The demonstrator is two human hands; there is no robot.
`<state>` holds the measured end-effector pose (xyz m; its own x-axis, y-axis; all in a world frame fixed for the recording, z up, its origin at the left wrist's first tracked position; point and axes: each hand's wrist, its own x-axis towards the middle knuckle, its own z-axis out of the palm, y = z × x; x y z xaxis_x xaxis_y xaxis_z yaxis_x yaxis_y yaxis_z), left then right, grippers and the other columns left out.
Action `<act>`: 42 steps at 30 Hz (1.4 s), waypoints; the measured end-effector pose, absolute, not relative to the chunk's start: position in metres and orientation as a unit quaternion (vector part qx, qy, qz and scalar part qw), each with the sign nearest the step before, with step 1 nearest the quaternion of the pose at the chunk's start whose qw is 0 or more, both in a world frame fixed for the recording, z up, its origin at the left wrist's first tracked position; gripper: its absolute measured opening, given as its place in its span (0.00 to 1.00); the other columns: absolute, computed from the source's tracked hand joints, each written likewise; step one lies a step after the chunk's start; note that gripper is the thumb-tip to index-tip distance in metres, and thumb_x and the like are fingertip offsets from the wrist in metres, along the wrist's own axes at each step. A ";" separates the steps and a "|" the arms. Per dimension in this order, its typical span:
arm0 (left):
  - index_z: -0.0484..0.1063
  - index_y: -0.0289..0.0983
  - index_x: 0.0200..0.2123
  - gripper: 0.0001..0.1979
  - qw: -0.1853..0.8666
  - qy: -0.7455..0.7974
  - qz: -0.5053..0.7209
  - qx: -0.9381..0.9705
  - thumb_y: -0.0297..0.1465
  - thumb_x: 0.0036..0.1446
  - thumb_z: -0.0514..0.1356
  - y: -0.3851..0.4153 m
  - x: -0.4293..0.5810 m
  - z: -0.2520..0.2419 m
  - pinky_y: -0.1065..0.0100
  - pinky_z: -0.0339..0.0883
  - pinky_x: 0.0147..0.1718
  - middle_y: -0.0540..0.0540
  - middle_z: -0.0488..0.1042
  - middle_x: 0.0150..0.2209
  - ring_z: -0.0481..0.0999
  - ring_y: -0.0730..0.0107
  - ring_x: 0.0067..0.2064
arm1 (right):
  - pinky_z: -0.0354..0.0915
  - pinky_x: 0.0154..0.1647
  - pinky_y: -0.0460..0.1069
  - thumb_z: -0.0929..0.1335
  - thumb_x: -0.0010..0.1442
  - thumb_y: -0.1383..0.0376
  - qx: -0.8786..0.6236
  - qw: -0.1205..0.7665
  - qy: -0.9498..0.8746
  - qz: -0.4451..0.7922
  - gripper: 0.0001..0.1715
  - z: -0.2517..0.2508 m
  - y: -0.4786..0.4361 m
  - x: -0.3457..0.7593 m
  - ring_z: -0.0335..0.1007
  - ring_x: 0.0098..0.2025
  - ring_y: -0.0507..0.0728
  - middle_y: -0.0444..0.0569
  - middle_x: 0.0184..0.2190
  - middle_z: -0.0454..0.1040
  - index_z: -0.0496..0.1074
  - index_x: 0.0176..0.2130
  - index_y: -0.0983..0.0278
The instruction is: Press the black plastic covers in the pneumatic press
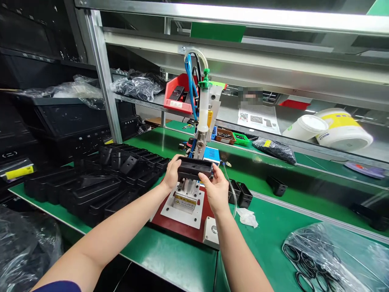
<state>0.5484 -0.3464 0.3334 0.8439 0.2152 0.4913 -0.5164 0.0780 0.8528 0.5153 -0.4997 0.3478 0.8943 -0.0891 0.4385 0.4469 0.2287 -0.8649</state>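
A black rectangular plastic housing [194, 165], hollow on the side facing me, is held level between both hands. My left hand [172, 173] grips its left end, and my right hand [215, 182] grips the right end with the thumb at its front edge. Just behind and above it rises a dispensing machine with a clear syringe [204, 107] capped in green. Below the housing is the machine's metal fixture [185, 202] on a dark red base [173, 227]. A push-button box [212, 232] sits by my right wrist.
Many black housings [94, 190] are piled on the green bench to the left. Several more [244, 194] stand right of the machine, near a crumpled white tissue [247, 217]. A plastic bag of black rings [313, 255] lies at front right. A shelf [146, 101] holds a red bin [179, 95].
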 end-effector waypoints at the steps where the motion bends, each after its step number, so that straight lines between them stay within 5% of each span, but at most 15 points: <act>1: 0.67 0.37 0.36 0.15 0.721 -0.119 0.258 0.632 0.41 0.56 0.48 -0.347 0.548 0.333 0.68 0.62 0.28 0.49 0.68 0.28 0.67 0.67 0.29 | 0.65 0.59 0.58 0.78 0.45 0.60 -0.589 0.778 -0.142 -0.166 0.39 0.348 -0.501 0.516 0.70 0.54 0.62 0.57 0.52 0.73 0.68 0.54 0.68; 7: 0.67 0.37 0.31 0.13 0.693 -0.115 0.308 0.641 0.39 0.55 0.49 -0.347 0.547 0.333 0.69 0.56 0.27 0.51 0.64 0.24 0.62 0.69 0.27 | 0.66 0.57 0.59 0.80 0.40 0.62 -0.557 0.810 -0.120 -0.135 0.39 0.350 -0.504 0.520 0.72 0.51 0.63 0.56 0.48 0.76 0.70 0.50 0.68; 17: 0.66 0.37 0.30 0.13 0.649 -0.150 0.349 0.660 0.39 0.57 0.49 -0.348 0.519 0.369 0.68 0.54 0.28 0.52 0.62 0.24 0.60 0.70 0.27 | 0.64 0.59 0.58 0.78 0.48 0.62 -0.550 0.794 -0.206 -0.159 0.33 0.368 -0.508 0.500 0.70 0.53 0.60 0.53 0.50 0.74 0.69 0.52 0.64; 23: 0.66 0.37 0.28 0.22 0.620 -0.107 0.352 0.693 0.47 0.62 0.46 -0.349 0.507 0.363 0.67 0.56 0.30 0.50 0.63 0.24 0.62 0.69 0.29 | 0.62 0.59 0.58 0.76 0.52 0.57 -0.555 0.800 -0.181 -0.139 0.29 0.351 -0.505 0.491 0.70 0.51 0.59 0.52 0.46 0.75 0.68 0.50 0.64; 33: 0.75 0.35 0.38 0.36 0.612 -0.141 0.351 0.694 0.58 0.60 0.41 -0.345 0.534 0.364 0.65 0.63 0.41 0.45 0.75 0.35 0.72 0.61 0.39 | 0.56 0.62 0.57 0.74 0.53 0.53 -0.519 0.826 -0.147 -0.163 0.31 0.353 -0.501 0.506 0.67 0.54 0.59 0.50 0.49 0.73 0.69 0.52 0.61; 42: 0.75 0.35 0.24 0.39 0.632 -0.078 0.297 0.711 0.61 0.57 0.42 -0.347 0.550 0.358 0.66 0.62 0.31 0.47 0.72 0.23 0.69 0.66 0.28 | 0.66 0.47 0.51 0.76 0.50 0.54 -0.442 0.874 -0.115 -0.164 0.23 0.349 -0.526 0.501 0.70 0.45 0.54 0.46 0.46 0.75 0.73 0.44 0.58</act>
